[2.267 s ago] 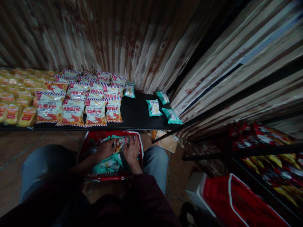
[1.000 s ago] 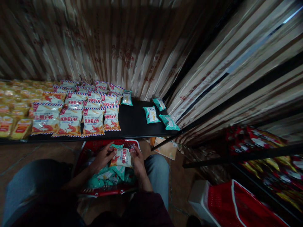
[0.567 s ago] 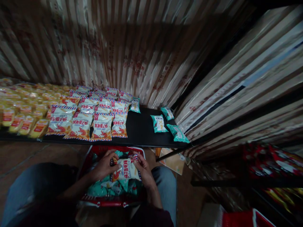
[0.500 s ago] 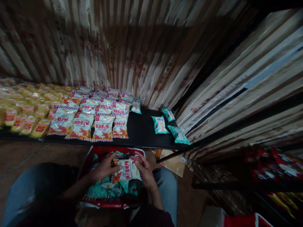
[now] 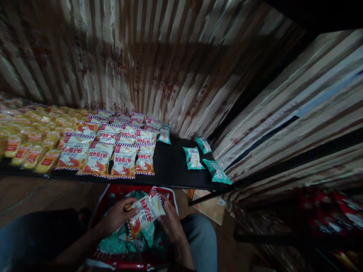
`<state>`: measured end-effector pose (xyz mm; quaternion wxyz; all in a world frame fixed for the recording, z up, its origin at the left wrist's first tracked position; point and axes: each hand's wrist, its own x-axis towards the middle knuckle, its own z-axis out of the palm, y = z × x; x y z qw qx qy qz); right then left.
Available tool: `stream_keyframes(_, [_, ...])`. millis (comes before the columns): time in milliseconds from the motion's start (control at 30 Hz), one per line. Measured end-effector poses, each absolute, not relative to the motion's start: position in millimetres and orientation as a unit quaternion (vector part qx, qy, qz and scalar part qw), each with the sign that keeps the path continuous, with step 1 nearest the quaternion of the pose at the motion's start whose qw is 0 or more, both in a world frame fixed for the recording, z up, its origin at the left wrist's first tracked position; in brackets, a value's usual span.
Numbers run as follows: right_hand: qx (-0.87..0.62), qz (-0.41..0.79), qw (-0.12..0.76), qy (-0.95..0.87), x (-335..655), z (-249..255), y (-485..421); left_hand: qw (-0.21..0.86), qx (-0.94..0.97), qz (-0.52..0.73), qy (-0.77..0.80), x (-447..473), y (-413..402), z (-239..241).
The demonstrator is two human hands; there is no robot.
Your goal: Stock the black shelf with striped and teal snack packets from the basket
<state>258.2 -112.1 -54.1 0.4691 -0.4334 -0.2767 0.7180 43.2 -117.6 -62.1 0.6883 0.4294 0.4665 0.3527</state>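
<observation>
Between my two hands is a white and orange snack bag (image 5: 146, 211) with red lettering, tilted over the basket. My left hand (image 5: 120, 212) grips its left side, thumb on the front. My right hand (image 5: 170, 217) is closed on its right edge; some of those fingers are hidden behind the bag. Below lies a red basket (image 5: 175, 202) holding several teal snack bags (image 5: 115, 241). In front, on the black shelf (image 5: 170, 166), matching white and orange bags (image 5: 124, 160) stand in rows.
Yellow packaged snacks (image 5: 34, 155) fill the shelf's left part. A few teal bags (image 5: 194, 158) lie on its right part. A corrugated wall (image 5: 170, 68) rises behind. At the lower right is another rack with red packages (image 5: 331, 211). Cardboard (image 5: 211, 207) lies on the floor.
The held bag has turned so its right end points upward, and both hands have moved with it. The view has tilted slightly, so the shelf sits lower in the picture.
</observation>
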Motion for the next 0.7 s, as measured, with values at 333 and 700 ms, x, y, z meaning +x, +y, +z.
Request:
stream_keyframes(333, [-0.517, 0.666, 0.480, -0.243, 248.5, -73.9, -117.8, 0.700, 0.444, 0.343, 0.442, 54.8, -102.8, -53.4])
stream_keyframes(700, [-0.460, 0.628, 0.564, -0.274, 253.0, -65.6, -109.8, 0.758, 0.433, 0.284, 0.397, 89.5, -89.3, -79.8])
